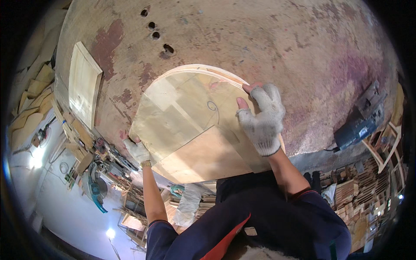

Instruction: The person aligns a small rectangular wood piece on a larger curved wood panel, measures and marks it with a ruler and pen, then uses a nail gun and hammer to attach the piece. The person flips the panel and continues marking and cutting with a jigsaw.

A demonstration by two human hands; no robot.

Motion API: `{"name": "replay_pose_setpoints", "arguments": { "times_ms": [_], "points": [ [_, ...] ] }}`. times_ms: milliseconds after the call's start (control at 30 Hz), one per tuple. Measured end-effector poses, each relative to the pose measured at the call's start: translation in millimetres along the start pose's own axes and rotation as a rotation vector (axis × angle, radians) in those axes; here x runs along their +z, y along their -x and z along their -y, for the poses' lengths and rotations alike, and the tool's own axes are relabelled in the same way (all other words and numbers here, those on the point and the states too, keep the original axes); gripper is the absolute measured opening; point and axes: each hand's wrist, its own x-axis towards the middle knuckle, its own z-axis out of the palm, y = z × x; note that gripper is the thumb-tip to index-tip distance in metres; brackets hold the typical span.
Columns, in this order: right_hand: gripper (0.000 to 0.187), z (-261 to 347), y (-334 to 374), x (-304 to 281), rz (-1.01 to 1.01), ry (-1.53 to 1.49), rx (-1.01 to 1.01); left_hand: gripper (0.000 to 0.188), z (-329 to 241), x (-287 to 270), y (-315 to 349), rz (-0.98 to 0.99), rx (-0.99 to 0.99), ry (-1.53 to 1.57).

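A large plywood panel [182, 112] with a rounded far edge lies in front of me on the worn tabletop. Its curved rim shows more than one pale layer, and a looped pencil-like line marks its face. The near part is a lighter, smoother piece of wood [212, 154] with a straight seam. My left hand [138, 151], in a white knit glove with bare fingertips, grips the panel's left edge. At the right rim my right hand [263, 119], gloved likewise, holds on with its thumb over the face and its fingers at the edge. The panel's underside is hidden.
A framed wooden panel [84, 82] lies at the left of the worn tabletop [242, 30], which has several holes at the far side. A dark blue power tool [362, 119] rests near the right edge. Wood scraps [346, 195] and a teal-bladed tool [96, 190] lie beyond the table.
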Motion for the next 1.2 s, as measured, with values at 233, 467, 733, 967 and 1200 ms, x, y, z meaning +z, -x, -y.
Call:
{"name": "replay_pose_setpoints", "arguments": {
  "times_ms": [233, 467, 733, 967, 1200],
  "points": [
    [0.028, 44, -39, 54, 0.046, -0.067, -0.157, 0.083, 2, -3, -2, -0.009, -0.043, -0.105],
    [0.024, 57, -52, 94, 0.047, 0.316, -0.302, 0.081, -7, -8, -6, 0.002, -0.027, -0.144],
    [0.030, 52, -44, 100, -0.087, 0.277, -0.281, 0.076, 0, -7, -1, -0.012, -0.094, -0.110],
    [0.027, 57, -45, 101, -0.024, 0.288, -0.190, 0.065, 9, -5, -8, -0.016, -0.029, -0.004],
    [0.019, 56, -43, 103, -0.063, 0.373, -0.242, 0.057, 11, -10, 2, -0.035, -0.065, -0.019]
  ]
}}
